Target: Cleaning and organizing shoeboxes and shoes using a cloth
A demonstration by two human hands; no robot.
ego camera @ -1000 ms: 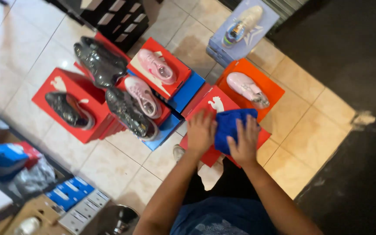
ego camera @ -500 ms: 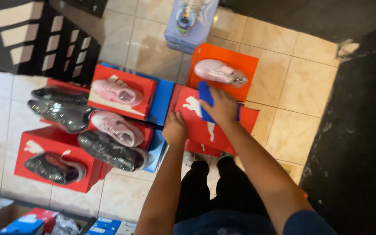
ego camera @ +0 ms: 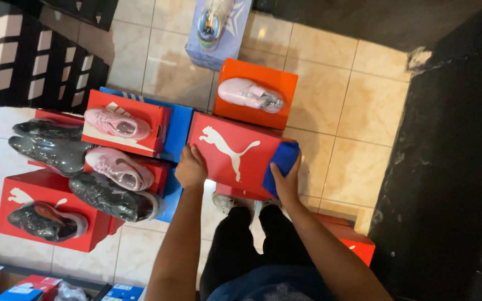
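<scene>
Both hands grip a red cardboard shoe box (ego camera: 232, 153) at the centre of the frame. Left hand (ego camera: 191, 167) is curled on its left edge. Right hand (ego camera: 287, 179) presses a folded blue cloth (ego camera: 280, 164) against its right edge. An orange box (ego camera: 252, 69) with a pink shoe (ego camera: 249, 93) lies just above.

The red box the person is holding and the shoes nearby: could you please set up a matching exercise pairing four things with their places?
Things:
1. blue cloth
2. left hand
3. pink shoe
4. multicoloured shoe

Places:
A. on the orange box
B. on the pale lilac box
C. under the right hand, against the red box
D. gripping the red box's left edge

Pairs: 1-C, 2-D, 3-A, 4-B
</scene>
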